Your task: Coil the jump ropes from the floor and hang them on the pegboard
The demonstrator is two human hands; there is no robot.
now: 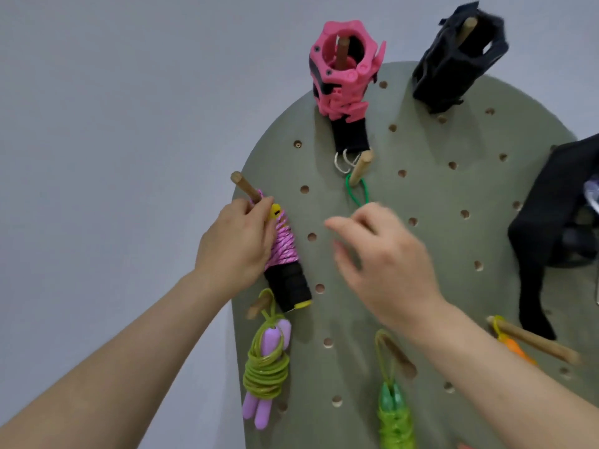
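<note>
A grey-green pegboard (421, 254) with wooden pegs fills the right of the head view. My left hand (236, 244) grips a coiled pink jump rope (285, 251) with black handles, its top loop at a wooden peg (246, 191) on the board's left edge. My right hand (385, 257) hovers blurred in front of the board with fingers spread, holding nothing. A green cord loop (358, 194) hangs from the peg (361, 168) just above it. A yellow-green rope with purple handles (264, 367) hangs below the pink one. A green rope (393, 413) hangs at the bottom centre.
A pink collar clamp (340, 69) and a black one (453, 59) sit on top pegs. Black straps (551, 228) hang at the right. An orange-handled rope (515, 346) hangs on a long peg (534, 341) at the lower right. Plain wall lies left of the board.
</note>
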